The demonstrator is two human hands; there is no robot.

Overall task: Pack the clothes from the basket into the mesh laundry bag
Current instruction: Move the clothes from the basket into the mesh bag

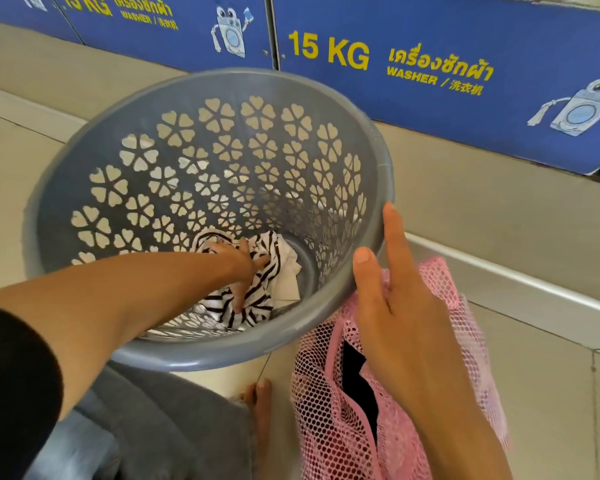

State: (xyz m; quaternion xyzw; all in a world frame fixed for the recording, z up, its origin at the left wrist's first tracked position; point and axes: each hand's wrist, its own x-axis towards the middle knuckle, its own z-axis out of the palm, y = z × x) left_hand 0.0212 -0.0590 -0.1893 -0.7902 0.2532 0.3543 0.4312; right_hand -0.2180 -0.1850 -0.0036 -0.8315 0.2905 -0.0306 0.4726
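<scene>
A grey plastic basket with flower-shaped holes is tipped toward me on the tiled floor. At its bottom lies a black-and-white striped garment with a white cloth beside it. My left hand reaches deep into the basket and its fingers close on the striped garment. My right hand rests against the basket's right rim and pinches the top edge of the pink mesh laundry bag. The bag hangs open below that hand, with a dark garment inside.
Blue washer fronts marked "15 KG" line the back. A raised beige step runs along them. My bare foot and grey-clad knee are just below the basket.
</scene>
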